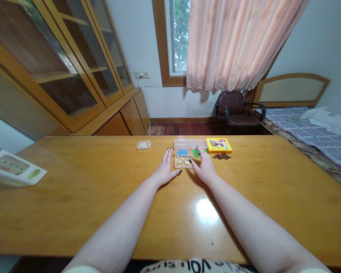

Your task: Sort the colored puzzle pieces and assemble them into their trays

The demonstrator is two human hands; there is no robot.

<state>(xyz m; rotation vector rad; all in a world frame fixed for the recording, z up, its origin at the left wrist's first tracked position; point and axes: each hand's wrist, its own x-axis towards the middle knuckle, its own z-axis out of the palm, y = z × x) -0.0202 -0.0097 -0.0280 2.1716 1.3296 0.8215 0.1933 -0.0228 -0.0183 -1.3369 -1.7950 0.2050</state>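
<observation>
A shallow clear box (179,166) with small pale-yellow pieces in it lies on the table between my hands. My left hand (165,170) is beside its left edge, fingers stretched and thumb apart near the front edge. My right hand (206,167) is spread at its right side. The right thumb overlaps the box's right part; whether it touches cannot be told. Behind the box are a pile of blue pieces (182,152) and a pile of green pieces (196,153), the green partly hidden by my right fingers. Neither hand shows anything held.
Behind the piles lies an open clear container (182,144). A yellow box (219,145) with a printed picture is right of it, brown pieces (221,156) in front. A small clear case (143,145) sits left. A white object (17,167) stands at the wooden table's (96,212) left end.
</observation>
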